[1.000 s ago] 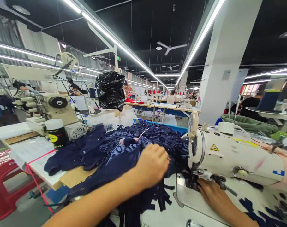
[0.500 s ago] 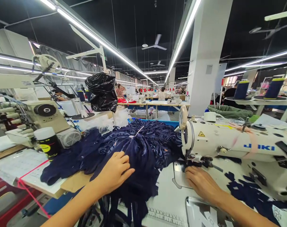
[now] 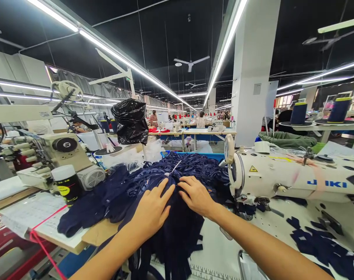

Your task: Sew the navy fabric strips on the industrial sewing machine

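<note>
A heap of navy blue fabric pieces (image 3: pixel 121 190) lies on the table left of a white sewing machine (image 3: pixel 287 179). My left hand (image 3: pixel 152 210) lies flat on top of the heap with fingers stretched out. My right hand (image 3: pixel 196 196) rests beside it on the same heap, fingers spread and pressing the cloth. The fingertips of the two hands nearly meet. Dark strips hang from the heap over the table's front edge.
An overlock machine (image 3: pixel 62 155) and a black can with a white lid (image 3: pixel 66 183) stand at the left on a paper sheet tied with red string. A black plastic bag (image 3: pixel 130 121) hangs behind. Navy scraps (image 3: pixel 317 243) lie under the machine arm. Other people work far off.
My right hand left the needle area of the sewing machine and came left onto the fabric heap. My left hand moved slightly right and flattened on the cloth.
</note>
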